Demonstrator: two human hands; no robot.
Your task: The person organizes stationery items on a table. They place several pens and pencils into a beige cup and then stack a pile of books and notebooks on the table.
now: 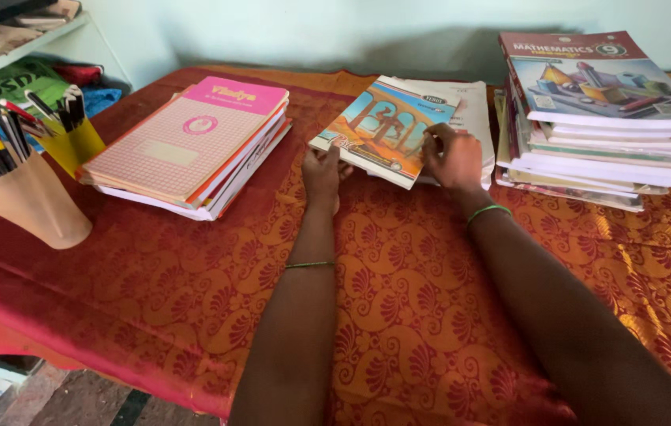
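A thin book with an orange and blue arch picture on its cover (386,126) lies on a small stack of white papers (473,110) at the middle back of the table. My left hand (322,170) grips its near left corner. My right hand (451,158) rests on its right edge, fingers bent over the cover. Both wrists wear thin green bands.
A stack of pink and cream notebooks (189,146) lies to the left. A tall pile of textbooks (603,118) stands at the right. A beige cup (31,201) and a yellow cup (75,146) hold pens at far left. A red and gold cloth (398,300) covers the table.
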